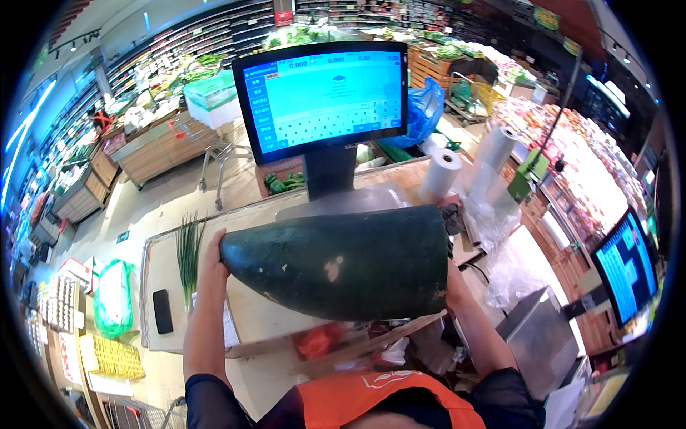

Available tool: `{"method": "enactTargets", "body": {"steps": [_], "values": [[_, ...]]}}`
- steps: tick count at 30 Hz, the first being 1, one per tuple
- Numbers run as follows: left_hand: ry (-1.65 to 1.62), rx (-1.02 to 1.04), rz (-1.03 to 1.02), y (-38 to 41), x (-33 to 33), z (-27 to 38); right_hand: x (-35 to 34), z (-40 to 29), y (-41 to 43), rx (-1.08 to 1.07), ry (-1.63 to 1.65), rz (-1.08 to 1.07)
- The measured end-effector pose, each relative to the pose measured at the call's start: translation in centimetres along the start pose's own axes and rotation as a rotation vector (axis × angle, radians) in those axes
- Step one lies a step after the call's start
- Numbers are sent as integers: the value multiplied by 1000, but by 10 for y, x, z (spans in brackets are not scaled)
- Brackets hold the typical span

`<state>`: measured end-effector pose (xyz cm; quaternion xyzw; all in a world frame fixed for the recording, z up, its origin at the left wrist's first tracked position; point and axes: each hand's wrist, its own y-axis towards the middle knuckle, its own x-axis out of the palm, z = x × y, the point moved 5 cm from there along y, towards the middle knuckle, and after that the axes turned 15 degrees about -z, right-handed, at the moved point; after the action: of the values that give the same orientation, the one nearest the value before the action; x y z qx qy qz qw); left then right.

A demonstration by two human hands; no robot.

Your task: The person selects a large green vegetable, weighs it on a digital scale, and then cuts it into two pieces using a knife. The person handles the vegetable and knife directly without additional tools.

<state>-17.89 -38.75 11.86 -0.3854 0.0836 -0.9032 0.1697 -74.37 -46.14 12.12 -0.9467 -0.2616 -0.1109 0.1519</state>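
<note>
A very large dark green winter melon (343, 263), cut flat at its right end, lies crosswise between my hands. My left hand (215, 254) grips its narrow rounded end. My right hand (455, 284) holds the cut end, its fingers partly hidden behind the melon. Just beyond stands a scale with a lit touchscreen (327, 102) and a metal weighing plate (375, 197), which the melon partly covers. Whether the melon touches the plate I cannot tell. Green onions (188, 257) and a black phone (162, 311) lie on the counter (262, 311) to the left.
Rolls of clear plastic bags (440, 174) stand at the counter's back right, with loose film hanging beside them. A second screen (627, 268) and a metal box (541, 338) are at the right. An orange-red bag (320, 340) lies below the counter edge. A shopping cart (222, 155) stands beyond.
</note>
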Motion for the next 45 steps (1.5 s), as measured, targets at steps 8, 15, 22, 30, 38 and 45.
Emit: {"method": "enactTargets", "body": {"steps": [8,15,22,30,38,45], "values": [[135,95,99,34,34,0,-30,-1,20,-1,70,-21],[174,200,99,59,-10,11,-11,-24,22,21,63,-9],[143,318,170,23,28,-3,20,-94,-75,-477,-639,497],[162,463,186,12,23,-13,209,-97,-21,-806,-1797,-73],[251,481,159,-2,25,-13,214,-102,-15,-835,-1812,1],[438,448,265,-46,20,-15,208,-99,-18,-899,-1744,-85]]}}
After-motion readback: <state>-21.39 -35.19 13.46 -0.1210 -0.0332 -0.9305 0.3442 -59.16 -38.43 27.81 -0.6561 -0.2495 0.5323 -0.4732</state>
